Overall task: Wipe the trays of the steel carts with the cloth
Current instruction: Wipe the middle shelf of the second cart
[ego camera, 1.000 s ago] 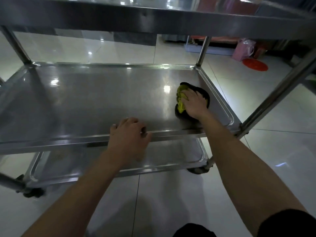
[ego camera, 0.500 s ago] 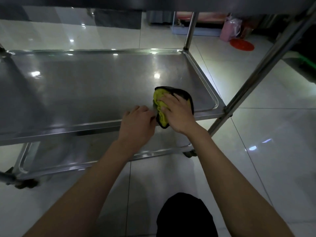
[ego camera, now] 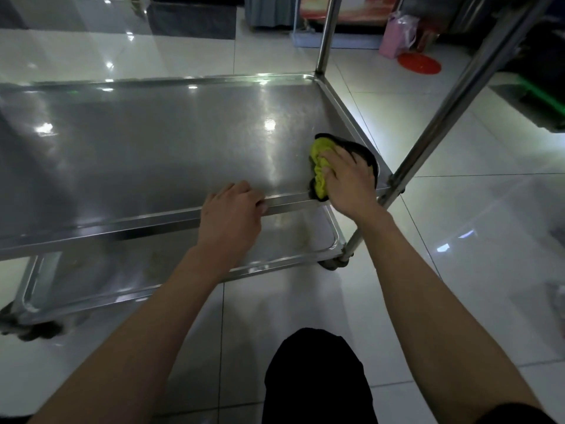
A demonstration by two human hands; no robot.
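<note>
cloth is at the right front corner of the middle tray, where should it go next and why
Probably sweep the cloth leftward along the front rim. The right hand presses it in the right front corner of the middle tray, the wide stretch lies to its left, and the left hand steadies the rim.

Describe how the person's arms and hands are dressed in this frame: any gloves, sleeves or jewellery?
Both hands, left hand and right hand, are bare: no gloves, rings or watch visible. The forearms are uncovered. A dark sleeve edge shows only at the right upper arm, in the frame's corner.
</note>
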